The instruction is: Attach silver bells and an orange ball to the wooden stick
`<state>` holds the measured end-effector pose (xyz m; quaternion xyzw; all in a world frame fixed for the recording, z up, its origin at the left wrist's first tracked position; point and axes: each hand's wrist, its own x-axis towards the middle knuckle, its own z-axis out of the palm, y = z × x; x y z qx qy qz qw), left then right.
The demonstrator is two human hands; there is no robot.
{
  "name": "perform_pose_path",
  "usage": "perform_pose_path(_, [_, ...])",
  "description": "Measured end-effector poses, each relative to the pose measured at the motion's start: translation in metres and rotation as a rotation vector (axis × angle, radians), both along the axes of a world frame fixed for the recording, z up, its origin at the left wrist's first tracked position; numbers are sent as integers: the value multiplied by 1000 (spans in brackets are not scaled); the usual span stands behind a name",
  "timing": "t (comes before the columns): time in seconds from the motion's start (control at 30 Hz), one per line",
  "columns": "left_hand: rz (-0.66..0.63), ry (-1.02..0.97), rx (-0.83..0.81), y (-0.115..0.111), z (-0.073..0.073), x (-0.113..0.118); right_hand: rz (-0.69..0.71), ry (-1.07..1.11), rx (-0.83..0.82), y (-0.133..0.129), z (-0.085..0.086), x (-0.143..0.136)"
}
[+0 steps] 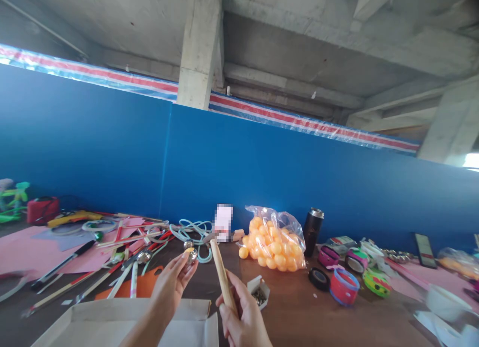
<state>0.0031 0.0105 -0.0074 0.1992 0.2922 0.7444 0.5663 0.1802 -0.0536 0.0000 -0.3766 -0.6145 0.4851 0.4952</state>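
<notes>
- In my feed the left hand (174,282), lower centre of the frame, has its grip pinching a shiny metal ball (192,257); a second ball (188,244) shows just above it, contact unclear.
- My right hand (247,312) has its grip wrapped around a wooden stick (220,272), tilted upward.
- A pale carton (112,309) fills the lower left, beneath my left forearm.
- A small white box (265,293) of metal bits sits just beside my right hand on the table (299,319).
- Behind, I see bagged orange balls (275,247), a black bottle (313,233) and a blue partition (262,162).
- The pale card (223,219) at centre is pixelated; I cannot read it.
</notes>
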Motion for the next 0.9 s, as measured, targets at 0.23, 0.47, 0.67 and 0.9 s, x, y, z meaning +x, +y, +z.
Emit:
perform_pose_path(0.23, [-21,-7,-25,0,-3,-1,-11,36,-21,-2,5,0])
perform_pose_path(0.47, [-55,35,-58,-1,2,0,-1,30,-27,-2,5,-1])
perform_pose_path(0.67, [-51,24,-68,-3,5,1,7,37,-3,-2,2,-2])
perform_pose_path(0.9, [-63,22,-56,-3,4,1,10,27,39,0,-4,-2])
